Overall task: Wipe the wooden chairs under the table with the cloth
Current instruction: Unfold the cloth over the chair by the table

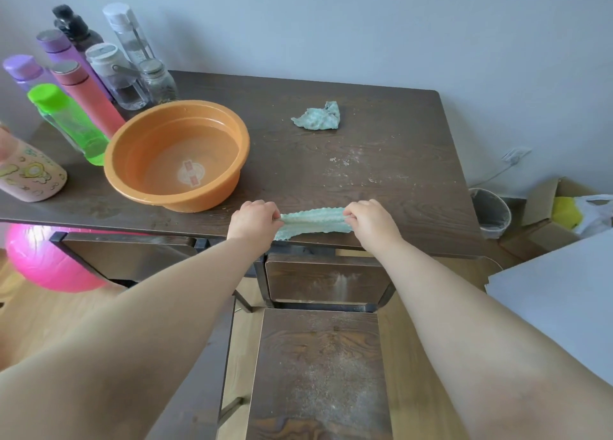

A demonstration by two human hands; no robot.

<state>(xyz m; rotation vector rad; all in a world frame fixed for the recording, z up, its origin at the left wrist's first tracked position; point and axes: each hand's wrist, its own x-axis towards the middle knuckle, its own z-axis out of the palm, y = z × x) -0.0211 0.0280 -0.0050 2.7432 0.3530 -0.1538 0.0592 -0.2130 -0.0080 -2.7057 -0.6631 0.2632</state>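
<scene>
A light green cloth (313, 222) is stretched between my two hands over the front edge of the dark wooden table (381, 174). My left hand (253, 219) pinches its left end and my right hand (370, 219) pinches its right end. Below them stands a dark wooden chair, its seat (318, 370) dusty with pale grit and its backrest (323, 279) facing the table. A second chair (132, 257) is tucked under the table to the left. Another crumpled green cloth (318, 116) lies farther back on the table.
An orange basin (132, 171) holding water sits on the table's left half, with several bottles (83, 85) behind it. A pink ball (43, 260) lies on the floor at left. A bin (491, 212), cardboard boxes (544, 204) and a white surface (564, 293) stand at right.
</scene>
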